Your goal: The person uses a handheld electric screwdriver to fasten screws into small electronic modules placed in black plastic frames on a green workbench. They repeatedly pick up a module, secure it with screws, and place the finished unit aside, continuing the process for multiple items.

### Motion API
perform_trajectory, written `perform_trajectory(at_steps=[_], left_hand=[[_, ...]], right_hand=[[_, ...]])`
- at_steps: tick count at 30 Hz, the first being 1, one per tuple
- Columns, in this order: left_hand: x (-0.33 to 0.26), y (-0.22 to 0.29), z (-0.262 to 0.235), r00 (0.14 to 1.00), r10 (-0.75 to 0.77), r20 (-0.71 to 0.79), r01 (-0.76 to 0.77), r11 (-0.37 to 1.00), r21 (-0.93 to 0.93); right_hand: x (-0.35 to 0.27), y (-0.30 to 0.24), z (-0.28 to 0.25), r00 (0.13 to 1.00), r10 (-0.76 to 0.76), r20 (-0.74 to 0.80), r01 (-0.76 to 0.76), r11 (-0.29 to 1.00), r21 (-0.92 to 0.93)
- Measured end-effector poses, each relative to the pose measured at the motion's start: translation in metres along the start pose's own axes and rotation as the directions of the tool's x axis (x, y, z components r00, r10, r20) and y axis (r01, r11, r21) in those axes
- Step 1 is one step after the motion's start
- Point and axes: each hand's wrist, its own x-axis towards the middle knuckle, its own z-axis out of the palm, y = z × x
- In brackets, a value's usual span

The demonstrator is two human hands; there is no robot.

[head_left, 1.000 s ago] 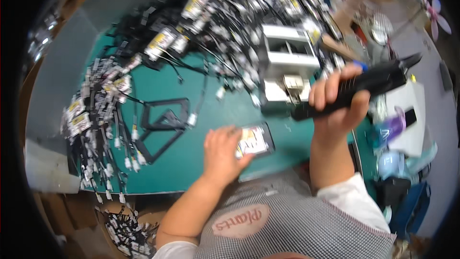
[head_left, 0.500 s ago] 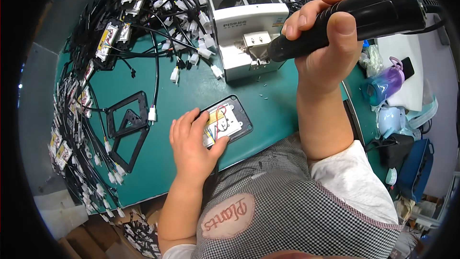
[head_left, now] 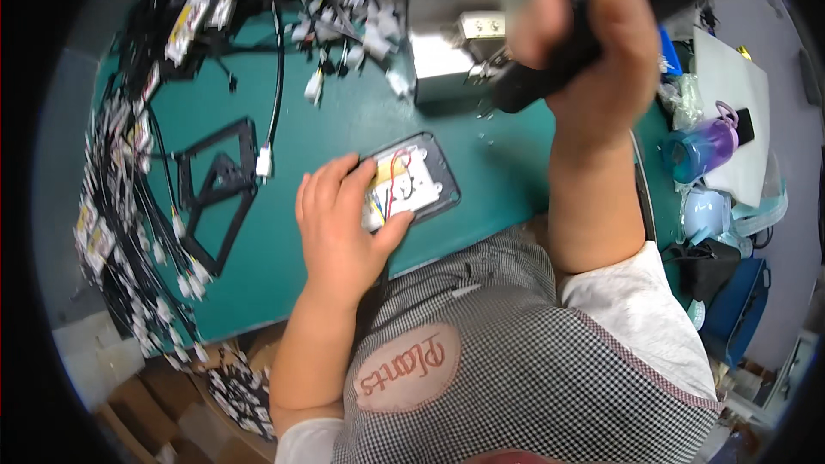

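While the black case (head_left: 445,174) is lying open side up near the centre of the view, it is showing a white module (head_left: 421,192) with a yellow patch inside, and red, black, yellow and blue wires (head_left: 397,182) are curling over it. At its 8 o'clock, the left hand (head_left: 337,210) is pinching it, fingers crossing the far-left edge and thumb pressing along the near edge. At 2 o'clock, the blurred right hand (head_left: 606,56) is wrapping its fingers and thumb around a black hand tool (head_left: 554,69), whose tip is pointing toward 8 o'clock.

Compared with half a second ago, the tool is moving down past the metal fitting (head_left: 483,27) on the grey-white machine (head_left: 438,50), its tip now hanging clear of it; the left hand is keeping its hold.

The case is resting on a green tabletop (head_left: 494,198), with the machine standing at 12 o'clock and small bright bits (head_left: 486,117) lying at 1. Black frames (head_left: 215,239) are lying at 9 o'clock, cables with white plugs (head_left: 365,43) are heaping up at 11, and a purple-and-blue bottle (head_left: 706,155) is lying at 3.
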Motion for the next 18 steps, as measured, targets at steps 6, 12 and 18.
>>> perform_trajectory(at_steps=[6,12,18], left_hand=[[0.002,-0.002,0.003,0.999,0.040,-0.033,-0.041,0.998,-0.041],[-0.001,-0.004,0.006,0.995,0.066,-0.078,-0.069,0.997,-0.031],[0.000,-0.005,0.006,0.995,0.059,-0.074,-0.063,0.997,-0.045]], right_hand=[[-0.053,0.006,-0.002,0.964,0.021,0.265,-0.027,0.999,0.017],[-0.069,0.021,-0.002,0.969,0.019,0.246,-0.029,0.999,0.037],[-0.071,0.033,0.005,0.984,0.008,0.178,-0.008,1.000,0.000]])
